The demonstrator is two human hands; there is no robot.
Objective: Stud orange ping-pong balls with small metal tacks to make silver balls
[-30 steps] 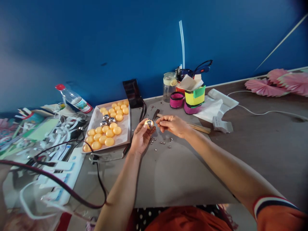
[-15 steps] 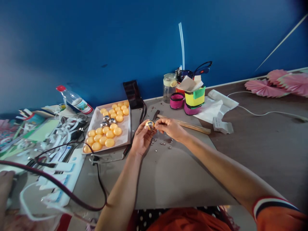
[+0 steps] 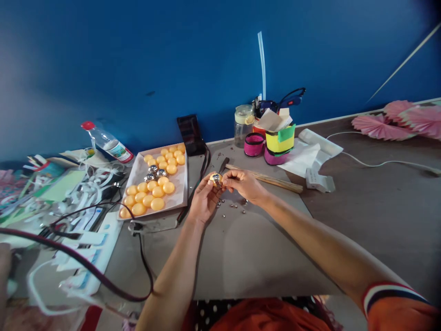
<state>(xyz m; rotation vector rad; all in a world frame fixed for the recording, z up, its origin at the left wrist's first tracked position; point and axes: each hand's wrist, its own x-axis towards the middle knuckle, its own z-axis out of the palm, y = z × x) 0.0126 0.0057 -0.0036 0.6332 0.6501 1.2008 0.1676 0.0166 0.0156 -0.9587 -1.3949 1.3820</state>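
A yellow ball with silver pieces on it (image 3: 216, 179) is held between the fingertips of my left hand (image 3: 203, 198). My right hand (image 3: 244, 185) is pinched at the ball's right side; whatever its fingertips grip is too small to make out. Several small silver beads (image 3: 234, 206) lie on the grey mat (image 3: 255, 257) just below the hands. To the left, a white tray (image 3: 179, 198) holds several plain yellow balls (image 3: 157, 203) and a few silver-covered balls (image 3: 161, 173).
Wooden sticks (image 3: 275, 180) lie behind my right hand. Further back stand a glass jar (image 3: 244, 126), a pink ring-shaped item (image 3: 254, 144) and a yellow container (image 3: 279, 140). Cables (image 3: 103, 276), a bottle (image 3: 115, 148) and clutter fill the left side. Pink paper fans (image 3: 382, 126) are at far right.
Both hands stay around the ball, which is turned slightly so that more silver faces the camera. The hand at the far left edge has moved mostly out of view.
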